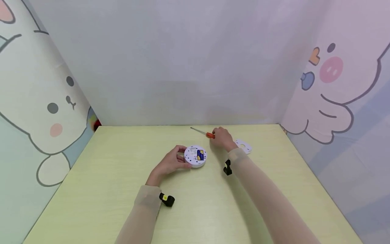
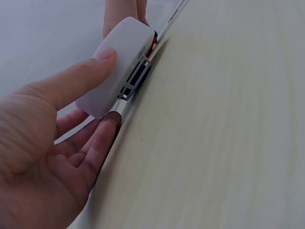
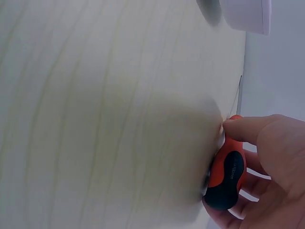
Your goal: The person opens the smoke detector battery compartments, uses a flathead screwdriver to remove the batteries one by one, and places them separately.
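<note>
My left hand point(image 1: 172, 161) holds a round white smoke detector point(image 1: 191, 158) by its left edge, thumb on the near side and fingers on the far side. Its back faces up, showing printed labels and a blue-and-yellow battery point(image 1: 200, 155). In the left wrist view the thumb presses the white shell point(image 2: 119, 57) close over the table, and a dark slotted vent point(image 2: 136, 78) shows on its side. Farther back on the right, my right hand point(image 1: 221, 138) grips a screwdriver point(image 3: 228, 169) by its red and black handle. The thin shaft points left and away.
A flat white mounting plate point(image 1: 247, 149) with a central hole lies right of my right wrist, partly hidden by it. The pale wooden table point(image 1: 106, 176) ends at a light curtain point(image 1: 182, 67) behind, with cartoon-printed cloth point(image 1: 323, 101) at both sides.
</note>
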`<state>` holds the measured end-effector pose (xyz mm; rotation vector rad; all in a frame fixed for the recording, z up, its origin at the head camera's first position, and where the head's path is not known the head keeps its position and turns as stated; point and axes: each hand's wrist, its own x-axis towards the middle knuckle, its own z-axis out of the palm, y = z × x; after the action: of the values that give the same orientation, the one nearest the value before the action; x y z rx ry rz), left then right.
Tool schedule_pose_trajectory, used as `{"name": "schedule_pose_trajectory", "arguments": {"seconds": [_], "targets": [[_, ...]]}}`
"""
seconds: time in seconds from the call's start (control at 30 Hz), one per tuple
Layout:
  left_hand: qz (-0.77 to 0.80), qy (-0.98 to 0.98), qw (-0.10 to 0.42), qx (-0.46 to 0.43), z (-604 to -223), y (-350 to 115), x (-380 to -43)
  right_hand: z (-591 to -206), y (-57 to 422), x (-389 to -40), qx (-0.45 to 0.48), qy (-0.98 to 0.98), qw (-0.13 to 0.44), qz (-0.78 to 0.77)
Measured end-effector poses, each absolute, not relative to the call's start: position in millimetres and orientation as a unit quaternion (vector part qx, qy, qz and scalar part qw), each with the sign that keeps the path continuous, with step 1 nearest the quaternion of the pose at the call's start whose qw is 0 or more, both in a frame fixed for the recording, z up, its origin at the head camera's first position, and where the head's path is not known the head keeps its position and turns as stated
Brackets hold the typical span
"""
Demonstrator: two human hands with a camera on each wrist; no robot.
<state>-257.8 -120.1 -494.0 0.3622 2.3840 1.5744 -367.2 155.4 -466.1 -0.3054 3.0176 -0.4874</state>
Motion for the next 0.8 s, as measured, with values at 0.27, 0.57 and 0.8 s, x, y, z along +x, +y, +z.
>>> {"name": "schedule_pose_trajectory", "arguments": {"seconds": [0.27, 0.57, 0.8], "targets": [[0.543, 0.820, 0.130, 0.122, -495, -119, -258, -470, 157, -369, -0.109, 0.980, 0.020, -0.165], [0.547, 0.818, 0.134, 0.116, -499, -120, -258, -468, 159, -364, -0.117, 0.977, 0.030, -0.178], [0.551, 0.815, 0.131, 0.122, -497, -120, -259, -456, 170, -357, -0.095, 0.972, 0.030, -0.215]]}}
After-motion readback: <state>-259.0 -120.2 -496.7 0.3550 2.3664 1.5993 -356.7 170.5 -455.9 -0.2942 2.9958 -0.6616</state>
